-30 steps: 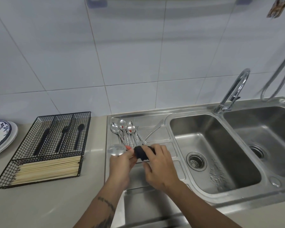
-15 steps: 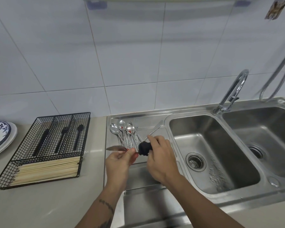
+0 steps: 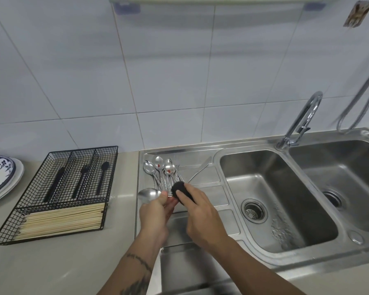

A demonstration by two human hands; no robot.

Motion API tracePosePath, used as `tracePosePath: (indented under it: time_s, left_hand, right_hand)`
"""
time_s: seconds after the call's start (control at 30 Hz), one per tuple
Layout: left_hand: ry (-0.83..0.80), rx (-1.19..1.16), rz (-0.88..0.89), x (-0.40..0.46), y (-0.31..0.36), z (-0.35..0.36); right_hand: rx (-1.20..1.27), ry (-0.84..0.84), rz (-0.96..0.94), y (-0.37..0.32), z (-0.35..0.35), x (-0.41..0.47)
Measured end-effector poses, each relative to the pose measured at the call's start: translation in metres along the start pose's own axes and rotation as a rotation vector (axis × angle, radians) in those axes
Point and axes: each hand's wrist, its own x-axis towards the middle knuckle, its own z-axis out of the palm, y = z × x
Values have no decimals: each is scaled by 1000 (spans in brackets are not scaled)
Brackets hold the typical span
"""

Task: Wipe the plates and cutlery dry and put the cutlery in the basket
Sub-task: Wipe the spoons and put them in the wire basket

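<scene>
Head view
Left hand [image 3: 156, 211]: pinched a spoon [image 3: 149, 193] by its neck, bowl pointing to 9 o'clock.
Right hand [image 3: 200, 211]: gripped a dark cloth [image 3: 178, 188] round the spoon's handle.
Remaining cutlery [image 3: 164, 173]: lay on the drainboard [image 3: 209, 182], at 12 o'clock from the hands.
Basket [image 3: 60, 192]: stood on the counter [image 3: 51, 269], at 9 o'clock.

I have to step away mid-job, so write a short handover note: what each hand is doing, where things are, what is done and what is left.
Left hand holds a spoon by the neck, bowl pointing left.
Right hand grips a dark cloth around that spoon's handle.
More spoons and a knife lie on the drainboard, not yet in the basket.
Wire basket on the counter holds black cutlery and chopsticks.
Plates are stacked at far left.
Left: finish this spoon, basket it, then wipe the remaining pieces.
</scene>
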Motion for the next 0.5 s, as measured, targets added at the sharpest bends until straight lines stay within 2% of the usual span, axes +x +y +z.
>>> tracePosePath:
  time_s: [0.1,0.27,0.4,0.5]
  left_hand:
    - [17,31,-1,5,2,-5]
    - [-6,38,-28,9,0,-7]
    - [29,53,6,14,-1,-17]
    - [43,53,19,17,-1,-21]
  right_hand:
    - [-26,-16,74,9,-2,-1]
    - [-52,-39,-81,-3,-1,-2]
    - [-79,-46,54,13,-4,-4]
    - [-96,-52,-12,-2,-3,2]
